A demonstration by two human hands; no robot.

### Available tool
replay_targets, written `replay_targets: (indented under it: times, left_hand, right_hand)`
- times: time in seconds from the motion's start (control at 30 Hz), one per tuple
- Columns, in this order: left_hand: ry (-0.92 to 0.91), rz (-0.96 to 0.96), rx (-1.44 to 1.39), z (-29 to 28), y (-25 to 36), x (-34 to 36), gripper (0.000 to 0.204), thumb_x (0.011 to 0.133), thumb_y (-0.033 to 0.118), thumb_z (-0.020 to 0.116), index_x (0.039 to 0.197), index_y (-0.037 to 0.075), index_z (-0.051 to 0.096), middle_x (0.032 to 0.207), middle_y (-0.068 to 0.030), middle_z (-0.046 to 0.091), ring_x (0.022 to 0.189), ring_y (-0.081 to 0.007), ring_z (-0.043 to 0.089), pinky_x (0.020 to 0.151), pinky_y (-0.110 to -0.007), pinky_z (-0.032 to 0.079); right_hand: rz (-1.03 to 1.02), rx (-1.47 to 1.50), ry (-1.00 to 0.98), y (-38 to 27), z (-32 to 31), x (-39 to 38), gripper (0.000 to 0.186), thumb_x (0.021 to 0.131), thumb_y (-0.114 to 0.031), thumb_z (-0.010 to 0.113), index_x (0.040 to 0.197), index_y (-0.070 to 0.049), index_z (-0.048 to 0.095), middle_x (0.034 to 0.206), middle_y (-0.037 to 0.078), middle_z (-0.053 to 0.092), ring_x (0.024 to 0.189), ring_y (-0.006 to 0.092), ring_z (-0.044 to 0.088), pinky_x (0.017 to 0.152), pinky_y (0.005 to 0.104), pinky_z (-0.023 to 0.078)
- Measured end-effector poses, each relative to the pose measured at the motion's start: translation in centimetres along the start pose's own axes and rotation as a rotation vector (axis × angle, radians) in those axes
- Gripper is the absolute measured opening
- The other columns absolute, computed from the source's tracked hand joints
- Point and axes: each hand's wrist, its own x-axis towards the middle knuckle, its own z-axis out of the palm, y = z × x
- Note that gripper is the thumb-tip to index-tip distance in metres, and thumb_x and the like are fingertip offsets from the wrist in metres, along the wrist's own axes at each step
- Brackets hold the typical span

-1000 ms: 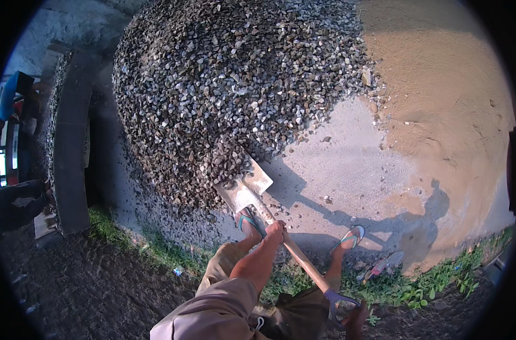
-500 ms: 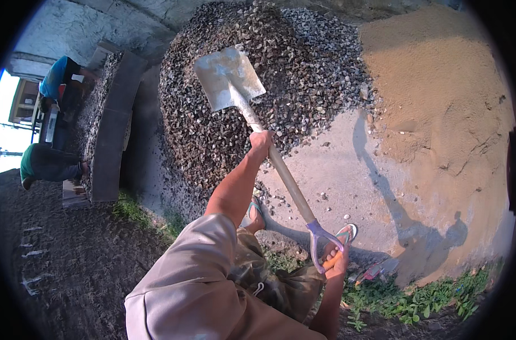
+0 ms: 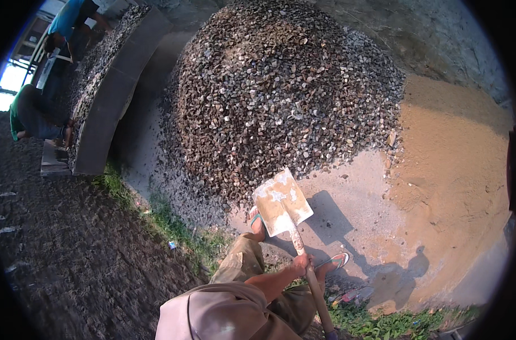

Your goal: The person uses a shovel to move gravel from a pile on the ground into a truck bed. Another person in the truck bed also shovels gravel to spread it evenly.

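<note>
My left hand (image 3: 302, 264) is closed around the wooden shaft of a square-bladed shovel (image 3: 283, 202). The flat blade, stained sandy and whitish, carries no load and hangs over the concrete by the near edge of a gravel pile (image 3: 280, 102). Its shaft slants down to the lower edge of the picture, where the grip end is cut off. My right hand is out of the picture there. Below the blade are my feet in flip-flops (image 3: 337, 262).
Sand (image 3: 450, 164) spreads at the right beside the gravel. At the upper left, two people in blue (image 3: 65, 20) and green (image 3: 28, 110) bend over a long gravel-filled trough (image 3: 107, 102). Grass (image 3: 178, 235) and dark soil (image 3: 88, 249) border the concrete.
The shovel has come back from over the gravel toward my body, its blade now lower in the picture. My left hand has moved down with it; my right hand and the D-grip have left the view.
</note>
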Motion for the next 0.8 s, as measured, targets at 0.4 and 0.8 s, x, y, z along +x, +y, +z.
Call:
replay_targets:
  times: [0.4, 0.8]
  left_hand:
    - [0.259, 0.606, 0.488, 3.6, 42.5, -6.5, 0.013, 0.067, 0.01, 0.064, 0.066, -0.002, 0.058, 0.059, -0.0087, 0.057, 0.05, -0.0187, 0.053, 0.044, -0.034, 0.041]
    - [0.425, 0.72, 0.616, 13.7, 57.1, -8.6, 0.011, 0.065, 0.003, 0.063, 0.063, 0.0, 0.053, 0.055, -0.0066, 0.051, 0.042, -0.0189, 0.049, 0.039, -0.032, 0.041]
  right_hand:
    - [0.084, 0.039, -0.205, 1.5, 19.8, -15.5, 0.041, 0.083, -0.048, 0.05, 0.067, -0.012, 0.039, 0.045, -0.002, 0.029, 0.036, 0.0133, 0.032, 0.034, 0.0279, 0.029]
    - [0.155, 0.205, -0.174, -2.9, 34.1, -8.1, 0.043, 0.082, -0.05, 0.05, 0.066, -0.013, 0.038, 0.045, -0.001, 0.029, 0.035, 0.0139, 0.032, 0.033, 0.0284, 0.029]
